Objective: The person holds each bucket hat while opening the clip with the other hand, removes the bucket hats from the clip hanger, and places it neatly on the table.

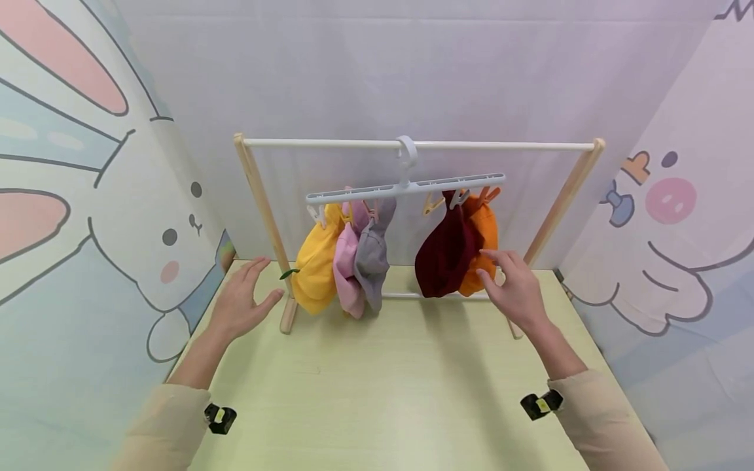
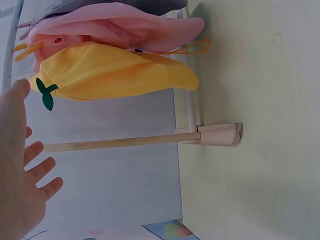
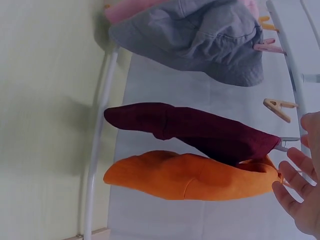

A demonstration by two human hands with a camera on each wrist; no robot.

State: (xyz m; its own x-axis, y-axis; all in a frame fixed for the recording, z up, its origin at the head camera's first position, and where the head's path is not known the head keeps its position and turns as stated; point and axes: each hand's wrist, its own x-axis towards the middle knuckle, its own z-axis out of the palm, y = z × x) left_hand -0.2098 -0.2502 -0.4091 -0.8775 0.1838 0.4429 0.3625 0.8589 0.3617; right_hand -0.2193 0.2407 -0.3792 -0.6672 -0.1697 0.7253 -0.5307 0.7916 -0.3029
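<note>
A light grey clip hanger (image 1: 356,194) holds several hats by small clips, its right end tilted higher. From its left half hang a yellow hat (image 1: 318,268) with a green sprout, a pink hat (image 1: 346,261) and a grey bucket hat (image 3: 195,37). On the right half are a maroon hat (image 3: 200,125) and an orange hat (image 3: 185,177). My left hand (image 1: 241,301) is raised left of the yellow hat, fingers apart and holding nothing. My right hand (image 1: 517,288) is beside the orange hat, its fingers loosely bent and its fingertips overlapping that hat in the head view.
The hanger hooks over the white rail (image 1: 501,145) of a stand with wooden posts (image 1: 562,203). One yellowish clip (image 3: 280,109) hangs with no hat in it. A pale tabletop (image 1: 377,392) lies below, and cartoon-printed cloth walls (image 1: 147,261) close in both sides.
</note>
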